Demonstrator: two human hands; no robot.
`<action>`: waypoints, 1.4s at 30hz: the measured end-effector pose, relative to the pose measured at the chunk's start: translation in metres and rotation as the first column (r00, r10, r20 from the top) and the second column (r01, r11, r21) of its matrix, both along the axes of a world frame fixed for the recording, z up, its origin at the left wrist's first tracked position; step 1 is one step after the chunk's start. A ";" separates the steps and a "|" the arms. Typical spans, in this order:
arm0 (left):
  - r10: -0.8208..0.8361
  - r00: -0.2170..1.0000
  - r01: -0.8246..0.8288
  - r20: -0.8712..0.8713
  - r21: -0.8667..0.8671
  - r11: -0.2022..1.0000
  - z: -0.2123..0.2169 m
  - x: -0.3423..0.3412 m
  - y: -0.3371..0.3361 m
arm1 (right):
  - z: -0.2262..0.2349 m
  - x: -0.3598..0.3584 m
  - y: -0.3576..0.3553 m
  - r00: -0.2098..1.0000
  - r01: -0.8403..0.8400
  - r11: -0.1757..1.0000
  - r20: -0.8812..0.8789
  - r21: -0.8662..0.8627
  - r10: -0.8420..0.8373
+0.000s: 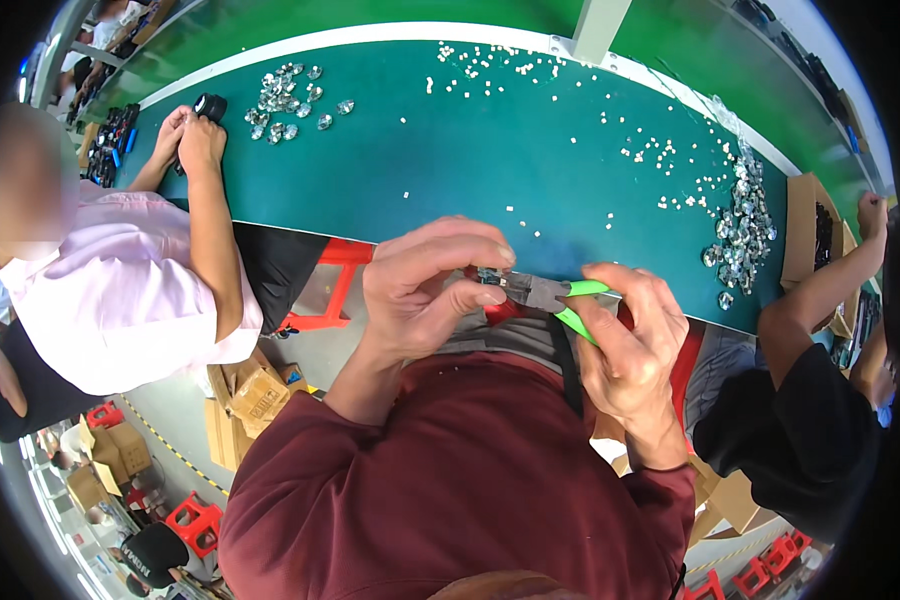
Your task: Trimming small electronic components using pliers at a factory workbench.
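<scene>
Above the near edge of the green table [450, 190], both my hands are raised in front of my body. My left hand [420, 285] pinches a small clear, shiny part [491, 277] between thumb and fingers. My right hand [635, 345] is closed round the bright green handles of pliers [545, 293]. The metal jaws of the pliers point left and meet the small part at my left fingertips. Exactly where the jaws grip it is too small to tell. Similar shiny parts [745, 225] lie heaped on the table's right side.
Another cluster of shiny parts [282, 97] lies at the far left. Tiny white pieces [660, 155] are scattered over the far and right tabletop. A co-worker in a pale shirt [135, 285] sits left, holding a dark object [209, 106]. At right are another person's arm [820, 280] and a cardboard box [802, 228].
</scene>
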State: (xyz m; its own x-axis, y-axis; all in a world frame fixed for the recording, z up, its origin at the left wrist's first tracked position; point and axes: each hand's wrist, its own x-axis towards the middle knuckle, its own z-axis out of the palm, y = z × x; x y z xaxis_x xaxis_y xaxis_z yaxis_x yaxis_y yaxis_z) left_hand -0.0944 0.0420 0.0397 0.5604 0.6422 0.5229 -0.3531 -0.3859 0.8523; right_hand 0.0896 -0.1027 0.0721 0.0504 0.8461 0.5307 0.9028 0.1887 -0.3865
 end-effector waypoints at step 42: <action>0.007 1.000 -0.008 0.001 0.158 0.987 -0.002 0.000 0.004 | 0.001 0.003 -0.003 0.995 -0.036 0.997 -0.094 -0.069 0.029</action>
